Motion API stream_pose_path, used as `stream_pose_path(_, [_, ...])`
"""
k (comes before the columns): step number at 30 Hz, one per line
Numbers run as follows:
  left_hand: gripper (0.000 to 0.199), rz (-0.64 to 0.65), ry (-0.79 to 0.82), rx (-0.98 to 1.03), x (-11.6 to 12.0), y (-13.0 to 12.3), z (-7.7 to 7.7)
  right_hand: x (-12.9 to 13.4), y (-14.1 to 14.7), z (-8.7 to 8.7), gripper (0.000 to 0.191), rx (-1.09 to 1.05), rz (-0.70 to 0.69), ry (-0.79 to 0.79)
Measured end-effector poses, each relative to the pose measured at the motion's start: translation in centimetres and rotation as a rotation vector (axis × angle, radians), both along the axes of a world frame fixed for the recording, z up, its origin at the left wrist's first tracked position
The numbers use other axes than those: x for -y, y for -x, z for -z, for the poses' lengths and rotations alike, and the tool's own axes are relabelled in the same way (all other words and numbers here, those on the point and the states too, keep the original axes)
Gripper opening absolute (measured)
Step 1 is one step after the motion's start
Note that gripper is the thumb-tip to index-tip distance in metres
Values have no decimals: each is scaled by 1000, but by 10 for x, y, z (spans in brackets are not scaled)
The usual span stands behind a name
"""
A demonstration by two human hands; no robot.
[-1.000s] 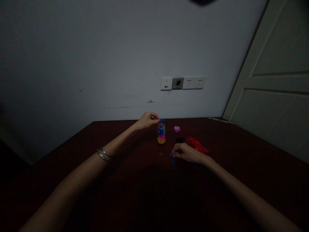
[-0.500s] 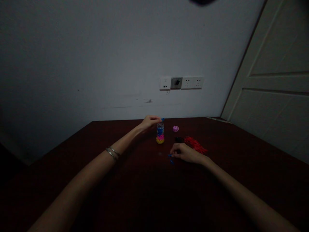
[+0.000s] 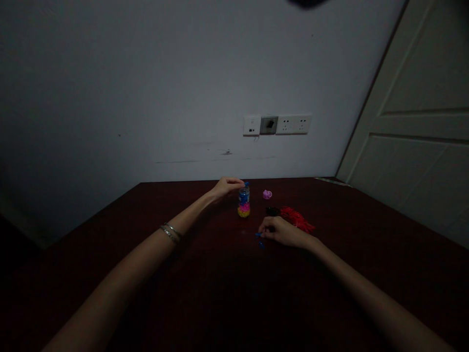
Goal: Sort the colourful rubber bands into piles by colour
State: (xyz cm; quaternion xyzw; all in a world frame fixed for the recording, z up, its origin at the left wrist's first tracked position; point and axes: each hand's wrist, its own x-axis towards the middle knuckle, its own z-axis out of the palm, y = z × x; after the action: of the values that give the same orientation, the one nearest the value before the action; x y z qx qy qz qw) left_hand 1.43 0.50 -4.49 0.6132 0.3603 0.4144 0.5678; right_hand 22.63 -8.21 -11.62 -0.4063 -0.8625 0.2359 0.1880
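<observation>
Left hand is closed in a fingertip pinch on a small blue piece, held at the mouth of the clear jar. Compared with half a second ago, this piece sits slightly lower, nearer the rim; compared with one second ago, the left forearm, with its bracelets, lies further right. Jar stands upright on the dark table, contents layered blue over pink over yellow; its position looks unchanged. Right hand keeps its place, fingers curled with the tips at a second blue piece; cannot tell whether it is gripped or merely touched. A third blue piece lies just nearer the viewer. Purple item and red tassel remain right of the jar, undisturbed.
</observation>
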Motion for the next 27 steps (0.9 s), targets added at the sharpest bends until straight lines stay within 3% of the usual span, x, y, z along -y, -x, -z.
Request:
stream_pose_path(12, [18, 32, -10, 15, -10, 0, 7, 0, -1, 2, 16, -10, 6, -2])
stream_pose_path(18, [18, -41, -47, -76, -7, 1, 3, 0, -1, 3, 16, -16, 20, -6])
stream_pose_path(27, [16, -26, -68, -67, -7, 0, 5, 0, -1, 1, 15, -6, 18, 8])
